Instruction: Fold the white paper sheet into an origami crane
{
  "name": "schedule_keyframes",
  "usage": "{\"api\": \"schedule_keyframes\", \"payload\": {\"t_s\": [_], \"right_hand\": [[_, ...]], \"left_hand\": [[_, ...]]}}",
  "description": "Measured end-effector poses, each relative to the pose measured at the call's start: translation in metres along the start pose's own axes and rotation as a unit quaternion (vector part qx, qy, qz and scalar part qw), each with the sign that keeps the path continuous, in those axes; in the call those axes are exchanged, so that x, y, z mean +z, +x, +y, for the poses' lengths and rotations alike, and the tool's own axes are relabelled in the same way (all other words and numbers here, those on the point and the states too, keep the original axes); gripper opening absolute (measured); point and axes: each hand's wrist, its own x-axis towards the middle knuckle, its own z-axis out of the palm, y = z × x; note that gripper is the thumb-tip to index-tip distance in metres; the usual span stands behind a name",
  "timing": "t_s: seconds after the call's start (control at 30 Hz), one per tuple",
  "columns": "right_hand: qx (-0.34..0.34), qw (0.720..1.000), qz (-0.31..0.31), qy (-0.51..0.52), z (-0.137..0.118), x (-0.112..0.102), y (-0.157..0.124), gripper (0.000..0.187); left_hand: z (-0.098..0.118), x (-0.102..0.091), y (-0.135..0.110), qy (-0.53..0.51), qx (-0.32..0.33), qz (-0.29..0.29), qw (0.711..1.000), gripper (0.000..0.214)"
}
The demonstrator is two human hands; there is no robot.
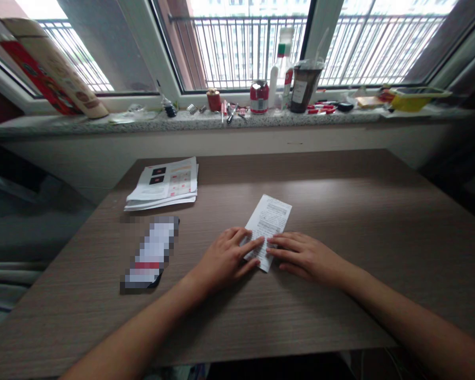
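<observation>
A folded white printed paper (pixel 269 216) lies on the brown wooden table (pixel 340 211), tilted with its far end to the right. My left hand (pixel 227 257) lies flat on the paper's near left part, fingers stretched out. My right hand (pixel 301 254) rests flat beside it, its fingertips pressing the paper's near right edge. The fingertips of both hands almost meet over the paper. Neither hand grips anything.
A stack of printed leaflets (pixel 165 184) lies at the table's far left. A blurred-out flat object (pixel 151 253) sits left of my left hand. The windowsill (pixel 103 124) carries cans, bottles, a dark cup (pixel 303 84), tools and a yellow tray (pixel 414 97).
</observation>
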Motion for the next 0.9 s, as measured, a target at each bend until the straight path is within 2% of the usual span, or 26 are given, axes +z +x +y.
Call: {"api": "schedule_keyframes", "payload": {"t_s": [0.1, 0.23, 0.57, 0.9], "right_hand": [[-0.015, 1.0, -0.024, -0.013, -0.002, 0.001, -0.001, 0.048], [-0.021, 1.0, -0.019, -0.012, -0.001, 0.004, -0.006, 0.053], [0.0, 0.998, -0.054, -0.013, -0.013, 0.003, -0.015, 0.066], [-0.006, 0.998, -0.057, 0.022, -0.008, -0.005, -0.02, 0.056]], "left_hand": [[0.001, 0.0, 0.0, -0.021, -0.006, -0.003, 1.0, 0.049], [0.003, 0.001, -0.001, -0.023, -0.016, 0.007, 1.0, 0.05], [0.004, 0.001, -0.001, -0.003, -0.028, 0.006, 1.0, 0.05], [0.01, -0.001, 0.0, -0.003, -0.027, 0.011, 1.0, 0.053]]}}
